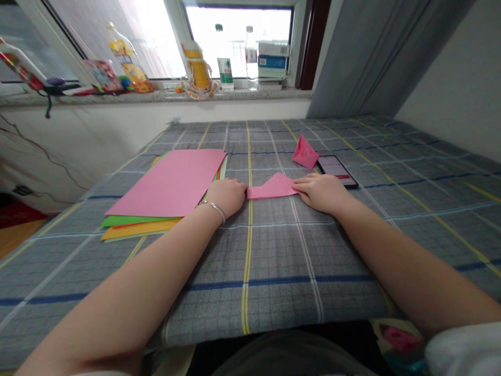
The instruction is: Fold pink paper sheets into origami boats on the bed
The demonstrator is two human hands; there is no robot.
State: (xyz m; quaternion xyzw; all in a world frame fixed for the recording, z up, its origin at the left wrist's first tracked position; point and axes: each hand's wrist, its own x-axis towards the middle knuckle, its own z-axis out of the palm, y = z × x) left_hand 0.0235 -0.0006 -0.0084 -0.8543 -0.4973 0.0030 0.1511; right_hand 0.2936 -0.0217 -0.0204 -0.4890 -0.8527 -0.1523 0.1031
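Observation:
A folded pink paper lies on the checked cloth between my hands, a long flat strip with a peak rising along its far edge. My left hand, with a silver bangle at the wrist, has its fingers closed at the strip's left end. At the right end, my right hand pinches the paper, thumb nearer me and fingers on top. Beyond the right hand stands a small folded pink paper shape with a pointed top. The fingertips of my left hand are partly hidden.
To the left is a stack of coloured paper sheets, pink on top. A phone with its screen lit lies behind my right hand. Bottles, a yellow cup and boxes line the windowsill. The cloth's near edge hangs before my lap.

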